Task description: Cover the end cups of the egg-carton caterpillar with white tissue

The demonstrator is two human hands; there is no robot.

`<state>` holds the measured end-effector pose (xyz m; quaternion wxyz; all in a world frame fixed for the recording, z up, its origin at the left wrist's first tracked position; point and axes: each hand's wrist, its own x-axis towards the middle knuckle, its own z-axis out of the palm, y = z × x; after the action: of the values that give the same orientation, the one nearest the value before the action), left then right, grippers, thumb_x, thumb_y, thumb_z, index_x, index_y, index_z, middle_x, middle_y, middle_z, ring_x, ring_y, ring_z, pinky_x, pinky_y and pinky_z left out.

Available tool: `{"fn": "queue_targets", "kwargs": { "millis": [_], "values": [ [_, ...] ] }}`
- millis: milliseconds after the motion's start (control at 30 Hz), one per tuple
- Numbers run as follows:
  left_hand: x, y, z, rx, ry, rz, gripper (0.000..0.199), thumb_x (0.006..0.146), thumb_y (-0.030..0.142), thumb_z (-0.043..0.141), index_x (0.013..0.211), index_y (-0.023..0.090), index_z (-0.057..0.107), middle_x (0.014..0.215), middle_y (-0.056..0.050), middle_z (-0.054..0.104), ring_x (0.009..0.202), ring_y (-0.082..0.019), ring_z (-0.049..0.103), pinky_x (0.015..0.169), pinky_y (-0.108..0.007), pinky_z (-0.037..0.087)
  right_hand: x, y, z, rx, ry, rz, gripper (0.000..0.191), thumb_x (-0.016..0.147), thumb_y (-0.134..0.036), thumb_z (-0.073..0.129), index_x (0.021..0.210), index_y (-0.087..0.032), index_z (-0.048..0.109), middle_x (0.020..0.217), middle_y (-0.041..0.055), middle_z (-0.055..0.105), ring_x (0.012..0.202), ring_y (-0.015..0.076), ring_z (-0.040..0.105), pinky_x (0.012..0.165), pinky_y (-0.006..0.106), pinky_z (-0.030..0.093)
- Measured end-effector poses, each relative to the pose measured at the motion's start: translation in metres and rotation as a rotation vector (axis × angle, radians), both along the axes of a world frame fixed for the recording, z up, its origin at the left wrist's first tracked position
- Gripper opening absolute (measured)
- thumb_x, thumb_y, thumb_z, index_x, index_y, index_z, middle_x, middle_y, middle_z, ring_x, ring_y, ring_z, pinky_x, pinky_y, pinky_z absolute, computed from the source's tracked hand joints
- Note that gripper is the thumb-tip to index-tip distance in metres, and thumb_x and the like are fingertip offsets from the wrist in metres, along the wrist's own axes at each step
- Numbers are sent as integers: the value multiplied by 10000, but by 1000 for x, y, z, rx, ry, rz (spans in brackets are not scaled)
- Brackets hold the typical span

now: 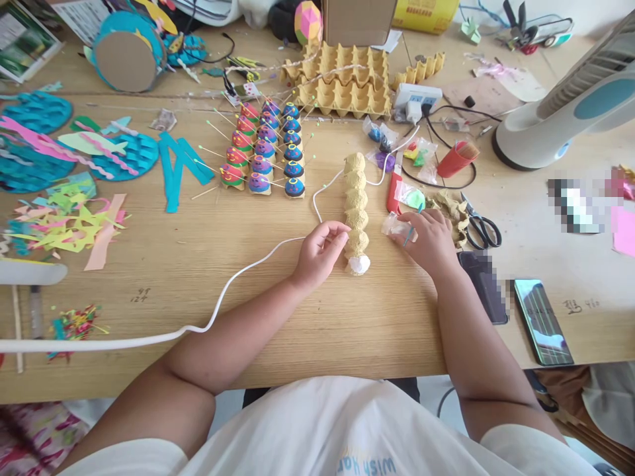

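Observation:
A strip of egg carton (356,198) with several tan humps lies lengthwise before me; white clay (359,264) covers its nearest hump. My left hand (321,252) is at the strip's left side, fingers curled and fingertips close together by the second-nearest hump. What they pinch, if anything, is too small to tell. To the right of the strip, my right hand (430,243) is closed around a thin blue stick (409,235). Its fingers rest over a small clear plastic packet (393,226) with whitish contents.
Painted carton strips (262,151) with pins stand at the back left. Behind are an egg tray (342,79) and a power strip (418,96). Scissors (483,228), a phone (542,320) and a fan (540,125) lie or stand right. A white cable (223,291) crosses left.

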<state>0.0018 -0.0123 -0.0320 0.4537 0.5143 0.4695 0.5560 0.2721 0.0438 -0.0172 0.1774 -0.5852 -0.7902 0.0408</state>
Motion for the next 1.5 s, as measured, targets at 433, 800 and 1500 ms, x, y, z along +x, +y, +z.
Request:
{"fn": "queue_targets", "kwargs": {
  "millis": [433,800,1500],
  "values": [
    [-2,-1,-7,170,229,74,173,1010,286,643,1154,230,722,1152,-92,750,1100,-207,705,820,-304,562,-27,-17,1,-206,891,41,300,994,-578,668,1124,-311,622,993,38,669,877,227,632,797,397,562],
    [1,1,-18,70,198,-25,243,982,191,622,1208,241,697,1173,-84,797,1117,-205,773,962,-360,631,-58,-32,7,-690,1361,152,501,776,-638,904,1006,-313,601,883,-8,572,735,180,506,675,333,475],
    [-1,0,-9,155,246,-18,168,1009,261,630,1155,226,706,1163,-94,772,1113,-211,733,913,-342,602,-49,-27,5,-670,1229,190,451,837,-625,860,1029,-314,595,864,-20,567,697,167,482,614,322,389]
  ]
}}
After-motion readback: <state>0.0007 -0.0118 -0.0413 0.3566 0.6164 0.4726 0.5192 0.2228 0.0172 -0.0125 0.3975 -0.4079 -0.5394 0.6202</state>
